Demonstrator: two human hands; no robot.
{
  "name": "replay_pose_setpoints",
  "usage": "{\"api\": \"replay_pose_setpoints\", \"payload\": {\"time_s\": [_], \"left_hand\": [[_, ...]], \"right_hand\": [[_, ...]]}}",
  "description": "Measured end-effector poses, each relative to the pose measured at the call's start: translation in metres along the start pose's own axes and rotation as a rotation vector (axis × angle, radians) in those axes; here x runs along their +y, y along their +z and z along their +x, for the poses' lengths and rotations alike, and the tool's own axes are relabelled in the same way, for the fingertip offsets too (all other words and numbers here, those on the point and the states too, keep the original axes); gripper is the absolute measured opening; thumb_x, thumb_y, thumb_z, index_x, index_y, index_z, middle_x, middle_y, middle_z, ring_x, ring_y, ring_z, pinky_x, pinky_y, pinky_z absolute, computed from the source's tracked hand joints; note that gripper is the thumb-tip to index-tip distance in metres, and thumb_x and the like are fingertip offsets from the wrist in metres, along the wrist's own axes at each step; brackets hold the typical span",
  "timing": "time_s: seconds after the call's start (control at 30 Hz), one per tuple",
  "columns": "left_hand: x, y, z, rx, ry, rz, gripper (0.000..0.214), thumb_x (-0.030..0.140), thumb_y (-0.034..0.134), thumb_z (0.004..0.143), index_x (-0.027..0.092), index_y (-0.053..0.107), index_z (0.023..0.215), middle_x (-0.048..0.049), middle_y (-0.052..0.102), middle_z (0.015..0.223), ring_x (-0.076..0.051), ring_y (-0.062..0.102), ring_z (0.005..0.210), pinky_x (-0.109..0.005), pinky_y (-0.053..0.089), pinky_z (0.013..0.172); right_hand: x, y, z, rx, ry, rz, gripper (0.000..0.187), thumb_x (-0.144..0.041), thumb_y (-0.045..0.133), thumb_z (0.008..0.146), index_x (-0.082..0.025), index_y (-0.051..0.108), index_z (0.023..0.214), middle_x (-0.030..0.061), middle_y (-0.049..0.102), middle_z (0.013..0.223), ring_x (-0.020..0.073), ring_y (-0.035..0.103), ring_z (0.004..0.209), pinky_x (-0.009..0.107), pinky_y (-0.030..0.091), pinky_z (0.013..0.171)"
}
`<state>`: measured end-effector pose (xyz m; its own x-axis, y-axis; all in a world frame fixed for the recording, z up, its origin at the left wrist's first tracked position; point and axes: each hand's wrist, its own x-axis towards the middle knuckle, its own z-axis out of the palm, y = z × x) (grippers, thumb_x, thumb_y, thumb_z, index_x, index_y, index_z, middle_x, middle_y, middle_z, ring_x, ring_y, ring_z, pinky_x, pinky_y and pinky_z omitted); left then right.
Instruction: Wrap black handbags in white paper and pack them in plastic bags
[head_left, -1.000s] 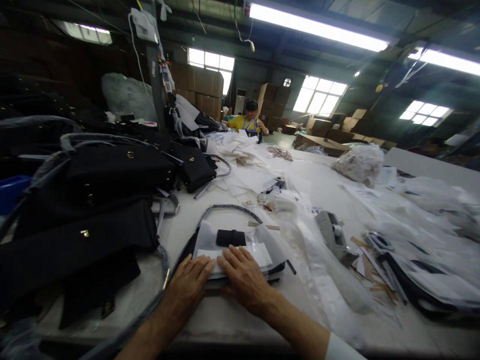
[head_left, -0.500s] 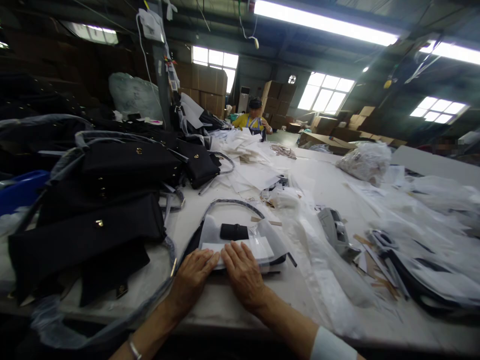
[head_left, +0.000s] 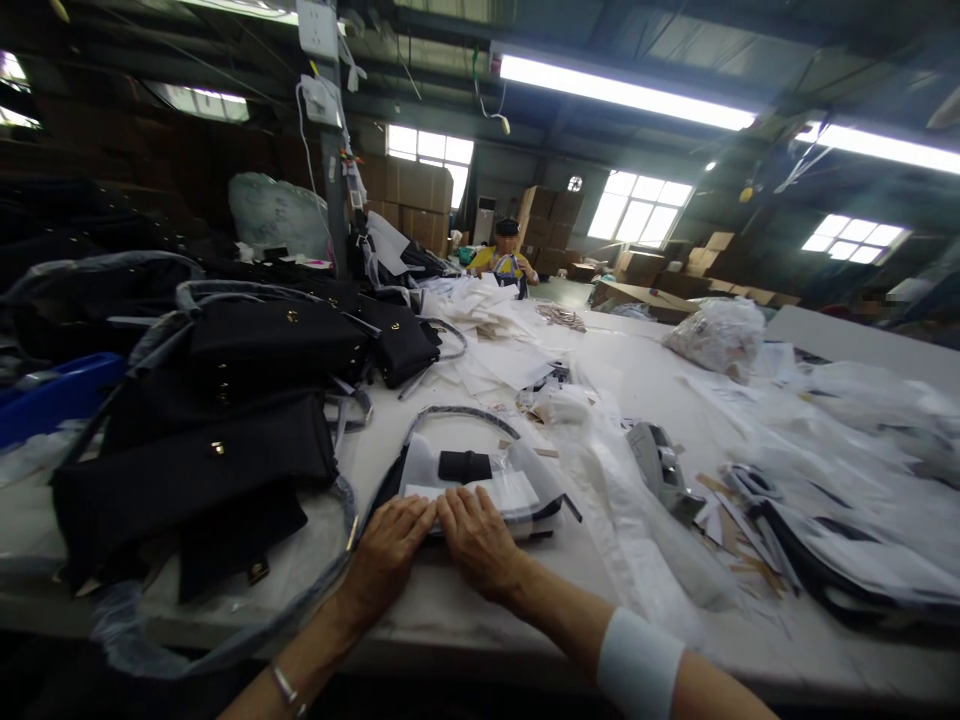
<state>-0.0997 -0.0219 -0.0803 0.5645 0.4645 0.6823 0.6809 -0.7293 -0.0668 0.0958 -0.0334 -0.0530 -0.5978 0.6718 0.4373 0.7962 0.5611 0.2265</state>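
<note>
A black handbag lies in front of me on the table, partly covered by translucent white wrapping and with its wrapped strap arching behind it. On the wrapping rests a small black strap-like piece, and nearer to me a white sheet. My left hand lies on the sheet's near left part, fingers stretched out side by side. Beside it, almost touching, my right hand presses flat on the sheet with fingers extended. What is under my palms is hidden.
Several black handbags are piled at the left, beside a blue bin. To the right lie clear plastic bags, a grey tape dispenser and another wrapped black bag. Across the table sits a person behind loose white papers.
My view has tilted up and shifted slightly left. Both hands stay on the white sheet over the handbag, with barely any movement; more of my right forearm shows.
</note>
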Motion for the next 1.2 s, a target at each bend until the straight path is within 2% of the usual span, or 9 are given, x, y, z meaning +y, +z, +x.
{"api": "replay_pose_setpoints", "payload": {"time_s": [0.17, 0.3, 0.4, 0.57, 0.73, 0.83, 0.97, 1.1, 1.2], "left_hand": [[0.001, 0.003, 0.000, 0.022, -0.006, 0.021, 0.044, 0.005, 0.035, 0.092, 0.016, 0.057, 0.128, -0.0100, 0.067, 0.120, -0.023, 0.058, 0.116, -0.041, 0.045, 0.101], [0.003, 0.000, 0.004, 0.010, -0.058, 0.012, 0.037, 0.009, 0.038, 0.094, 0.017, 0.060, 0.123, -0.0102, 0.068, 0.117, -0.021, 0.061, 0.110, -0.037, 0.050, 0.092], [0.004, 0.000, 0.005, 0.014, -0.085, 0.002, 0.034, 0.013, 0.038, 0.096, 0.017, 0.061, 0.121, -0.0108, 0.068, 0.115, -0.021, 0.062, 0.109, -0.037, 0.050, 0.091], [0.002, 0.006, 0.009, 0.030, -0.139, -0.002, 0.032, 0.015, 0.039, 0.096, 0.017, 0.062, 0.119, -0.0110, 0.069, 0.113, -0.022, 0.063, 0.105, -0.037, 0.050, 0.086], [-0.001, 0.009, 0.015, 0.030, -0.191, 0.023, 0.026, 0.016, 0.042, 0.097, 0.019, 0.062, 0.113, -0.0077, 0.070, 0.108, -0.021, 0.064, 0.097, -0.036, 0.048, 0.079], [-0.005, 0.009, 0.018, 0.031, -0.206, 0.050, 0.024, 0.015, 0.044, 0.096, 0.020, 0.063, 0.110, -0.0062, 0.071, 0.105, -0.021, 0.064, 0.092, -0.034, 0.048, 0.075], [-0.012, 0.011, 0.019, 0.038, -0.201, 0.099, 0.026, 0.015, 0.044, 0.096, 0.018, 0.062, 0.113, -0.0072, 0.071, 0.105, -0.022, 0.065, 0.091, -0.034, 0.048, 0.075], [-0.011, 0.010, 0.016, 0.062, -0.152, 0.157, 0.033, 0.012, 0.040, 0.095, 0.017, 0.061, 0.120, -0.0096, 0.070, 0.111, -0.022, 0.065, 0.102, -0.036, 0.048, 0.087], [-0.006, 0.003, 0.014, 0.080, -0.130, 0.200, 0.037, 0.021, 0.046, 0.094, 0.013, 0.055, 0.129, -0.0141, 0.067, 0.121, -0.030, 0.060, 0.114, -0.048, 0.039, 0.103]], "right_hand": [[0.002, -0.003, 0.001, -0.021, -0.020, -0.028, 0.035, -0.012, 0.044, 0.095, -0.008, 0.051, 0.129, 0.0169, 0.062, 0.121, 0.0298, 0.055, 0.110, 0.051, 0.047, 0.095], [-0.005, 0.002, -0.006, 0.023, -0.005, -0.083, 0.046, -0.013, 0.036, 0.097, -0.008, 0.041, 0.143, 0.0180, 0.051, 0.140, 0.0354, 0.041, 0.132, 0.064, 0.038, 0.104], [-0.004, 0.004, -0.008, 0.040, -0.031, -0.092, 0.050, -0.013, 0.034, 0.098, -0.011, 0.035, 0.148, 0.0167, 0.045, 0.147, 0.0368, 0.037, 0.136, 0.070, 0.035, 0.104], [0.011, 0.008, -0.001, 0.078, -0.040, -0.076, 0.046, -0.017, 0.037, 0.100, -0.018, 0.039, 0.147, 0.0133, 0.057, 0.135, 0.0323, 0.052, 0.122, 0.060, 0.044, 0.101], [0.025, 0.016, 0.005, 0.129, -0.120, -0.049, 0.043, -0.020, 0.036, 0.102, -0.021, 0.042, 0.145, 0.0106, 0.057, 0.136, 0.0288, 0.047, 0.126, 0.056, 0.038, 0.108], [0.028, 0.024, 0.015, 0.168, -0.169, -0.034, 0.041, -0.021, 0.033, 0.103, -0.019, 0.043, 0.143, 0.0106, 0.057, 0.134, 0.0276, 0.047, 0.125, 0.055, 0.036, 0.108], [0.029, 0.024, 0.034, 0.069, -0.164, -0.056, 0.038, -0.021, 0.038, 0.102, -0.015, 0.044, 0.139, 0.0105, 0.064, 0.119, 0.0264, 0.056, 0.107, 0.050, 0.043, 0.097], [0.028, 0.010, 0.045, 0.023, -0.156, -0.073, 0.032, -0.018, 0.044, 0.099, -0.012, 0.049, 0.130, 0.0095, 0.066, 0.105, 0.0249, 0.058, 0.092, 0.042, 0.048, 0.085], [0.023, -0.006, 0.051, -0.007, -0.138, -0.072, 0.020, -0.016, 0.048, 0.097, -0.012, 0.056, 0.114, 0.0080, 0.066, 0.095, 0.0248, 0.058, 0.085, 0.039, 0.048, 0.075]]}}
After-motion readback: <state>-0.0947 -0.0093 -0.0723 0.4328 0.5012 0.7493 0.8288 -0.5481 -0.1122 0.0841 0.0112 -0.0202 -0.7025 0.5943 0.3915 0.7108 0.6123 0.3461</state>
